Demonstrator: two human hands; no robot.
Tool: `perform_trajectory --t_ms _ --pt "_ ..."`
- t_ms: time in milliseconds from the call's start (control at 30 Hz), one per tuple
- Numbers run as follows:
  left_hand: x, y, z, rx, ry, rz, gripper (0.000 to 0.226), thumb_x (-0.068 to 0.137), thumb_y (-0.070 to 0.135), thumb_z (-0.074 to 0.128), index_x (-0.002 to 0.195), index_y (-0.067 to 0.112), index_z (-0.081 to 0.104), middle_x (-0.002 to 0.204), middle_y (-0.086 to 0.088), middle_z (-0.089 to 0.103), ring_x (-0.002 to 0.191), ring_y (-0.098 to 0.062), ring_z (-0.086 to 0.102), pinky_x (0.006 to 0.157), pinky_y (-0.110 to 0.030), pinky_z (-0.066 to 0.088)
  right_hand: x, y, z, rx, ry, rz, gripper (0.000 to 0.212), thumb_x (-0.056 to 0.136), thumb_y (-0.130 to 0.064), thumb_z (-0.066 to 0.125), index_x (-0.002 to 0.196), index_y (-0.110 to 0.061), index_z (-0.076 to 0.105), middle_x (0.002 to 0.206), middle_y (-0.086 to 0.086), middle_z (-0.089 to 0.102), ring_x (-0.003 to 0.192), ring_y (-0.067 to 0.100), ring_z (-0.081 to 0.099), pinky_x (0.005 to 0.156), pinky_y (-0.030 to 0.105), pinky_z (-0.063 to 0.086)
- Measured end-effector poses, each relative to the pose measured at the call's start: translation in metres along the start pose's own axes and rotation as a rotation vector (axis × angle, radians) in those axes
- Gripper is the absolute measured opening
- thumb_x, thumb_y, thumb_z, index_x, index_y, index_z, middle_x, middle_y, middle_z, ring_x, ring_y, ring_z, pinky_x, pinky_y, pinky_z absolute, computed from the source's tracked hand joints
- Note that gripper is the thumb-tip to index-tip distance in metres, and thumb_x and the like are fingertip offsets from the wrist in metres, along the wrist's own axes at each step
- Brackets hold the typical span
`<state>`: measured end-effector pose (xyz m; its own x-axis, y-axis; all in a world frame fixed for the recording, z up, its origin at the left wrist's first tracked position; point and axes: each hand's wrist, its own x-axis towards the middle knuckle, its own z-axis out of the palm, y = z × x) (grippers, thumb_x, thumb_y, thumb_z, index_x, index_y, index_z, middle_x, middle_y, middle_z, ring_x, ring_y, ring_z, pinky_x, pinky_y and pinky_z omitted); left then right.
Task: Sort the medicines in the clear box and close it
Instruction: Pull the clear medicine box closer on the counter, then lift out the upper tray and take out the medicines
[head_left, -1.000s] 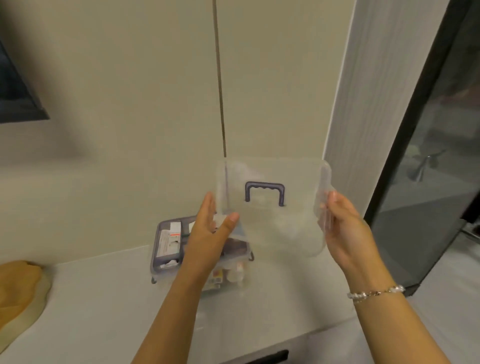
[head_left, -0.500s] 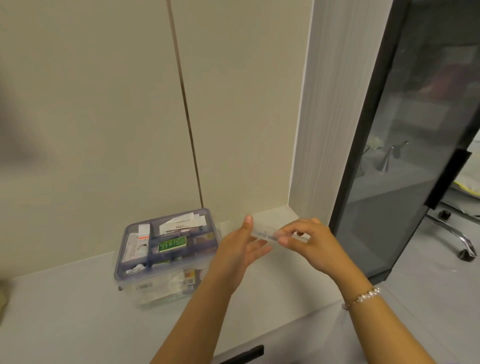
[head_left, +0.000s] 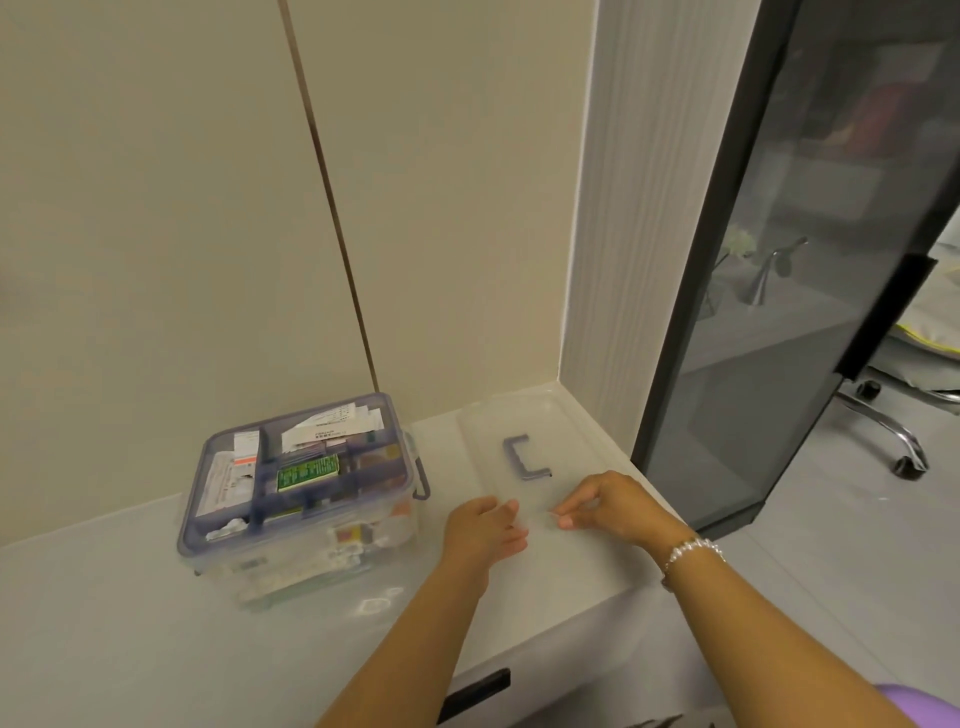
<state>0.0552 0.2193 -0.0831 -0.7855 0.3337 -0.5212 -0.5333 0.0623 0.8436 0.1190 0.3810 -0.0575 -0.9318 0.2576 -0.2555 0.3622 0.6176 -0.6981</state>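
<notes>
Here the clear plastic medicine box (head_left: 291, 499) with its purple-grey divided tray stands on the pale grey countertop (head_left: 130, 623), close to the beige wall panel behind it. The tray on top of the box holds small packets: a green printed medicine pack (head_left: 307, 471) near its middle, white folded leaflets (head_left: 332, 427) toward the wall side, and a white carton with an orange mark (head_left: 244, 457) at the tray's left part. More packets show dimly through the box's clear wall below the tray.

To the right of the box, apart from it, the clear flat plastic lid (head_left: 540, 467) with a purple-grey handle (head_left: 524, 458) lies flat on the countertop, reaching back toward the corner by the white grained side panel (head_left: 613, 260).

The left hand (head_left: 483, 530) rests at the lid's near edge on the side toward the box, fingers relaxed and fairly straight, gripping nothing that can be seen. The right hand (head_left: 608, 506), with a pearl bracelet (head_left: 693, 552) at its wrist, sits at the lid's near edge on the side away from the box; its fingers are bent downward with the tips together, and whether they pinch the clear rim cannot be told.
</notes>
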Motion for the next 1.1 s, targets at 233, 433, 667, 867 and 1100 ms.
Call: perform_trajectory --t_ms 233,433,667,867,1100 --pt "0.012 -0.011 0.002 0.134 0.116 0.051 0.037 0.083 0.013 0.066 0.114 -0.005 0.058 0.089 -0.018 0.065 0.066 -0.018 0.064 0.059 -0.023 0.056 0.013 0.008 0.009 -0.063 -0.009 0.047 0.023 0.074 -0.03 0.073 0.095 -0.021 0.075 0.104 -0.006 0.071 0.1 0.01 0.057 0.104 0.032 0.036" --pt "-0.008 0.004 0.004 0.254 0.092 0.175 0.037 0.088 0.022 0.058 0.117 0.001 0.054 0.1 -0.012 0.062 0.081 -0.02 0.063 0.071 -0.029 0.055 0.009 -0.008 0.006 0.087 0.048 -0.006 0.021 0.077 -0.024 0.071 0.097 -0.017 0.074 0.104 -0.003 0.067 0.088 0.007 0.054 0.085 0.019 0.037" --pt "-0.053 0.046 -0.025 0.235 0.186 0.577 0.019 0.091 0.009 0.048 0.103 0.013 0.062 0.095 -0.007 0.066 0.083 -0.015 0.065 0.066 -0.022 0.055 -0.007 -0.06 0.01 0.263 0.213 -0.266 0.015 0.085 -0.032 0.061 0.096 -0.029 0.07 0.089 -0.024 0.063 0.079 -0.009 0.059 0.066 0.002 0.041" --pt "-0.073 0.058 -0.089 0.606 0.484 0.856 0.017 0.09 0.014 0.052 0.1 0.014 0.065 0.094 0.003 0.061 0.077 -0.005 0.055 0.069 -0.006 0.04 -0.009 -0.104 0.037 0.291 0.219 -0.398 0.017 0.086 -0.03 0.061 0.101 -0.031 0.069 0.091 -0.022 0.065 0.085 -0.003 0.059 0.07 0.0 0.04" --pt "-0.076 0.051 -0.14 0.96 0.732 0.784 0.014 0.085 0.02 0.056 0.082 0.017 0.069 0.089 -0.006 0.065 0.088 -0.028 0.056 0.079 -0.038 0.038 0.01 -0.133 0.08 0.1 0.143 -0.408 0.017 0.086 -0.032 0.059 0.1 -0.03 0.069 0.101 -0.003 0.055 0.087 0.01 0.057 0.077 0.016 0.044"
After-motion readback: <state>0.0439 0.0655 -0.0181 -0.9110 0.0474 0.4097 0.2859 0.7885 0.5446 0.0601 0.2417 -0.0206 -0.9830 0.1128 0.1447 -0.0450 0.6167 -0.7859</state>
